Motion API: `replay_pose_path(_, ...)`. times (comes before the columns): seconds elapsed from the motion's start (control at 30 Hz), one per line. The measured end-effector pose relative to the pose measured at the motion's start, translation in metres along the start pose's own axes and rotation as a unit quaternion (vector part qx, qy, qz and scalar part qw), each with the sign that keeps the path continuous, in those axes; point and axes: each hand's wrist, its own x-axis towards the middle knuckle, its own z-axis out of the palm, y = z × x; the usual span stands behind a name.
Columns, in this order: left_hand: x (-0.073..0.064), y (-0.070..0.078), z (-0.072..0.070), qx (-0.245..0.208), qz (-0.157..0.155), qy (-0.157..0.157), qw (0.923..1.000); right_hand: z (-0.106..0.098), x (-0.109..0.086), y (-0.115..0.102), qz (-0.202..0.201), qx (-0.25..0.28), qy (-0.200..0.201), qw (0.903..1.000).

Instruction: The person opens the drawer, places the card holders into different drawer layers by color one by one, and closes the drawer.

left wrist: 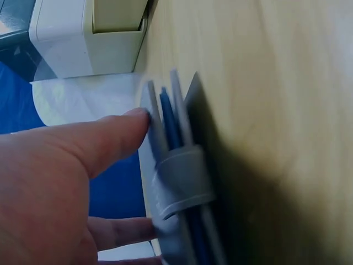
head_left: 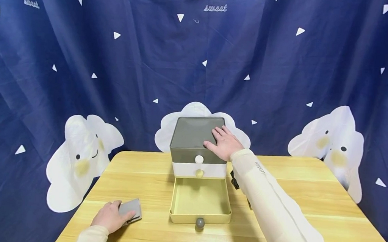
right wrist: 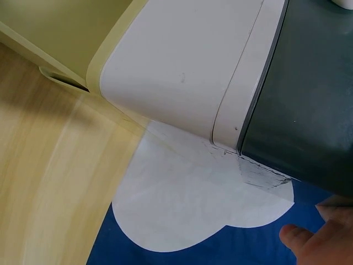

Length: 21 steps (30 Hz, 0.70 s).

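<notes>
At the table's left front, my left hand grips a small grey wallet by its sides. The left wrist view shows the wallet's edge, with a strap across it and a dark blue layer between the grey covers. My right hand rests with its fingers spread on the dark grey top of a small drawer unit. The unit's bottom yellow drawer is pulled out towards me, with a grey round knob on its front. Nothing shows inside this drawer.
Above the yellow drawer are a white drawer with a yellow knob and a dark grey one with a white knob. The wooden table ends at a blue curtain with white clouds. My right sleeve crosses the table's right side.
</notes>
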Motion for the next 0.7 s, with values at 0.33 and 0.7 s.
replay_pose_path(0.33,0.018,0.0,-0.015,0.018,0.043,-0.047,0.9978,0.001,0.001,0.001,0.001,0.0,0.003,1.0)
replay_pose_path(0.7,0.027,0.003,-0.021,0.017,0.093,-0.105,0.99,0.002,0.003,0.0,-0.002,-0.002,0.007,1.0)
